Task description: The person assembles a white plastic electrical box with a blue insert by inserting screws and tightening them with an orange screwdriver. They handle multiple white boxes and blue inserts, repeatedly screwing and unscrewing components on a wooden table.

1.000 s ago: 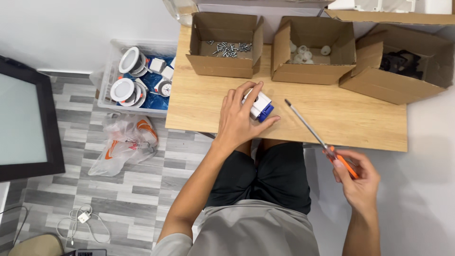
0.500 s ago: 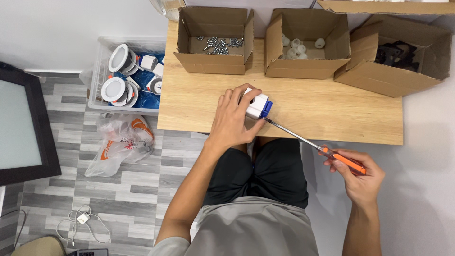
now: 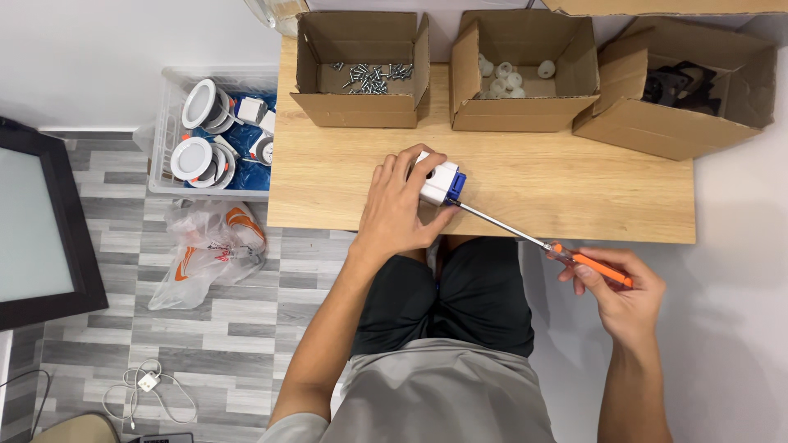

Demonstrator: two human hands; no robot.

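Sitting at the wooden tabletop [image 3: 525, 184], the person presses the left hand [image 3: 398, 213] down around a small white and blue box [image 3: 437, 180] near the front edge. The right hand [image 3: 620, 291] is closed on an orange screwdriver [image 3: 538, 240], its tip touching the box's blue end. To do this well, hold the box still, keep the tip straight, and push gently.

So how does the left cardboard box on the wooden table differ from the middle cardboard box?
The left cardboard box holds small dark metal screws; the middle cardboard box holds a few round white parts. The left cardboard box sits nearer the table's left edge; the middle one stands centrally. Both are open brown boxes on the wooden table.
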